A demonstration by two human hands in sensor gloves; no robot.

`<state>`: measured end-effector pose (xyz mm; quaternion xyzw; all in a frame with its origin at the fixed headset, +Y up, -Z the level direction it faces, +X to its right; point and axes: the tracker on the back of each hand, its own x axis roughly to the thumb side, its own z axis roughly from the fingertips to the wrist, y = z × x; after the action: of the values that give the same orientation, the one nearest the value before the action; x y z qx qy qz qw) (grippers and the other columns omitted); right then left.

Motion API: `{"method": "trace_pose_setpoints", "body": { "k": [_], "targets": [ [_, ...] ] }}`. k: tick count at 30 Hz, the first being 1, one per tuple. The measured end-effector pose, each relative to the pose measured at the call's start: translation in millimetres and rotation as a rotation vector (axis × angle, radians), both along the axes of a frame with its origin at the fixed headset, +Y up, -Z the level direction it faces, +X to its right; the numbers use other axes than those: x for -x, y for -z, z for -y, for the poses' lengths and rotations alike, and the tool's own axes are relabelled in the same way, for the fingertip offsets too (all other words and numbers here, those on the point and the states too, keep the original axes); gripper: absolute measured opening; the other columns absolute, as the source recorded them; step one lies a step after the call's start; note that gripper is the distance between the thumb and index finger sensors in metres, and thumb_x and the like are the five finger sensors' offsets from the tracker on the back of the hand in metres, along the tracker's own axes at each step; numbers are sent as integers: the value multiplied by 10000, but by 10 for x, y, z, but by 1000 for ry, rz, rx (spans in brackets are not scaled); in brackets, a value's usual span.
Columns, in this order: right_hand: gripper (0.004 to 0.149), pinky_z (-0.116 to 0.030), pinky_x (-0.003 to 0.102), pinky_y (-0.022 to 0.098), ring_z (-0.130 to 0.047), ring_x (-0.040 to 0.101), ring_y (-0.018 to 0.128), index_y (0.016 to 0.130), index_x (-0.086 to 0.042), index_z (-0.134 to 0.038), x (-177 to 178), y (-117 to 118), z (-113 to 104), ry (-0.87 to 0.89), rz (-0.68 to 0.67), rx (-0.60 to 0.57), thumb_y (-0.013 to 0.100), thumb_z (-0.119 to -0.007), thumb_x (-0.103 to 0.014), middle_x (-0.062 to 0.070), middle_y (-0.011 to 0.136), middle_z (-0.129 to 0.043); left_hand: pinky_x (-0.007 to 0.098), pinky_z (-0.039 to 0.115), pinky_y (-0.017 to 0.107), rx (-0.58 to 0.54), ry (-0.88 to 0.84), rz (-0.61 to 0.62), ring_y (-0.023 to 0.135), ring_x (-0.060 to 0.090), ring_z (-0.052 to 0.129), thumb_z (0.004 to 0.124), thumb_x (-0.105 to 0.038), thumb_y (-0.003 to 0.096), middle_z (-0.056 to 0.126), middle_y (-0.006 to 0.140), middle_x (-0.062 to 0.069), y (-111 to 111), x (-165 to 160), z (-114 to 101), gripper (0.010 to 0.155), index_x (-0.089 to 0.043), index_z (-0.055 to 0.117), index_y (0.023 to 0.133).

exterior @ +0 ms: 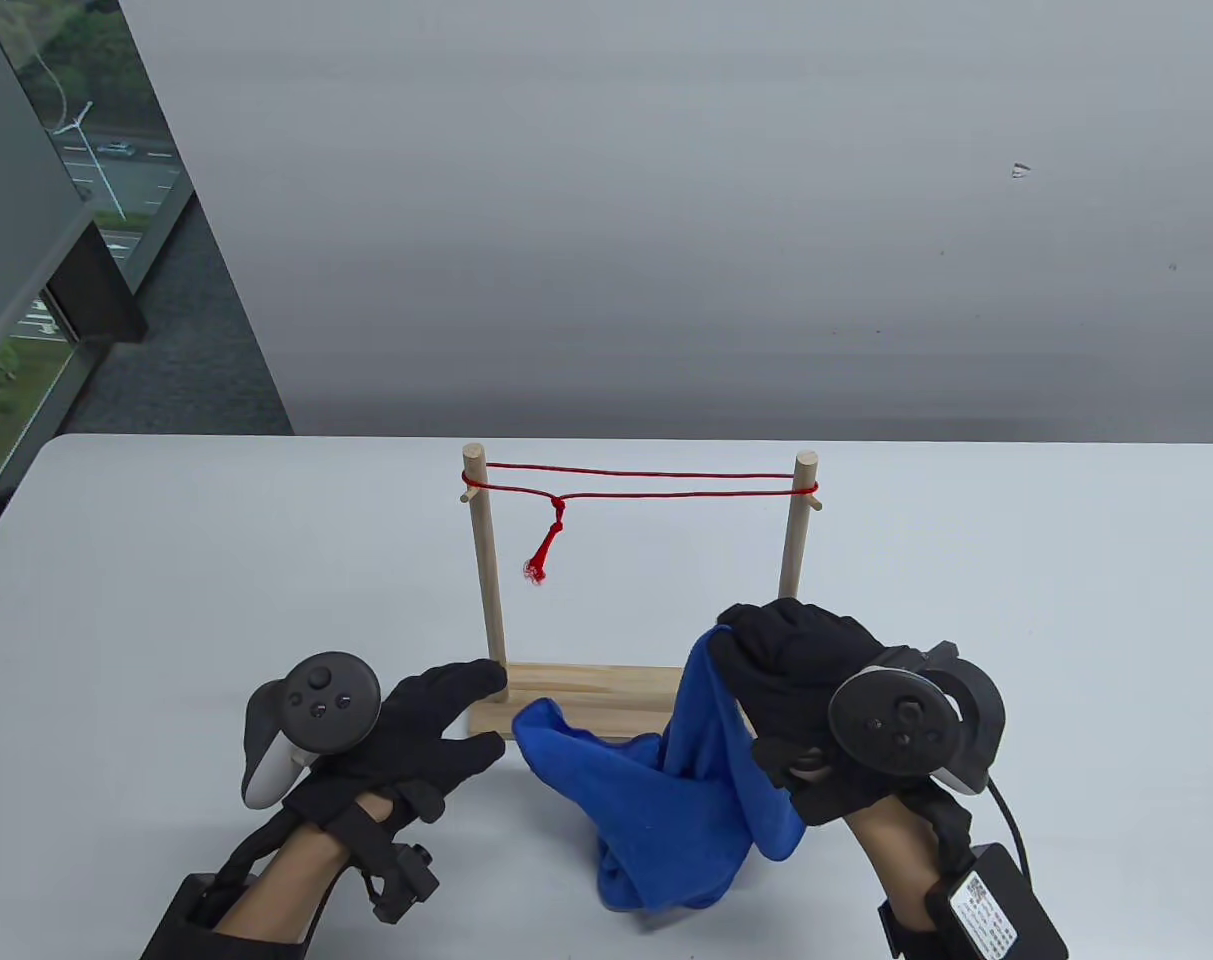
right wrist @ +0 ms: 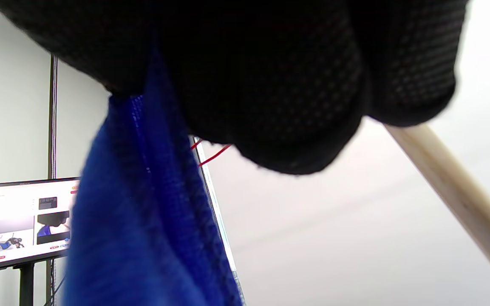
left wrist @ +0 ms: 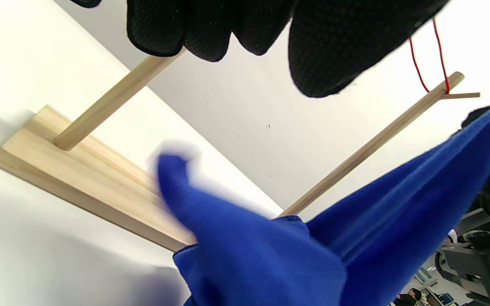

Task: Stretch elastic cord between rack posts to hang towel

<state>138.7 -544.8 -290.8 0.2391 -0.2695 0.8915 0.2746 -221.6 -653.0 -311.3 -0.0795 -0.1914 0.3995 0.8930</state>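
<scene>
Wooden rack on a white tabletop: flat base, two upright posts, left post and right post, each with a small peg near the top. Red cord runs in two strands between the post tops, resting at the pegs; a knot with a frayed tail hangs near the left post. Blue towel: one corner raised beside the right post, the rest bunched on the tabletop in front of the base, one flap lying just at the base's near edge. Right hand: clenched on the towel's raised corner. Left hand: released, fingers spread, fingertips at the base's left end by the foot of the left post, holding nothing. White label with a printed code on the box at the right wrist; text too small to read. Monitor in the right wrist view shows thumbnails; writing illegible.
</scene>
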Motion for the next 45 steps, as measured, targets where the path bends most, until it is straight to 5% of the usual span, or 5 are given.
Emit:
{"method": "trace_pose_setpoints", "body": {
  "k": [12,20,32,39,45],
  "targets": [
    [401,-796,527,419,-998,257,424,729,-188,-901,347,91,29,10,-283,68,414,-793,-412,87,628,-934,654,593,698,-109,-165,186,832,395,880,936,-564,389,842,1004,111,-26,-846,-545,775,-191,704,1027],
    [462,-790,537,429,-995,283,481,811,-188,-829,298,8,88,20,-273,77,431,-788,-447,102,687,-913,590,730,614,-232,-135,184,494,318,1054,931,-411,412,1095,599,32,-9,-1066,-690,394,-182,978,729],
    [913,-708,612,519,-848,369,753,1040,-111,-449,-69,62,934,-197,-216,505,403,-758,-688,155,951,-669,589,741,603,-271,-219,116,480,312,1059,924,-390,408,1095,583,37,-6,-870,-758,390,-174,980,728],
    [683,-748,570,468,-931,317,612,963,-114,-638,77,142,1236,-272,-209,554,440,-775,-532,119,800,-815,590,743,604,-295,-260,94,484,310,1060,921,-392,406,1095,583,34,-19,-780,-841,390,-180,979,728],
    [416,-789,516,409,-970,259,463,782,-152,-837,75,138,1122,-246,-168,438,452,-750,-389,75,656,-890,585,751,595,-339,-233,42,479,311,1062,921,-395,407,1097,580,33,-41,-617,-923,392,-178,979,728]
  ]
}}
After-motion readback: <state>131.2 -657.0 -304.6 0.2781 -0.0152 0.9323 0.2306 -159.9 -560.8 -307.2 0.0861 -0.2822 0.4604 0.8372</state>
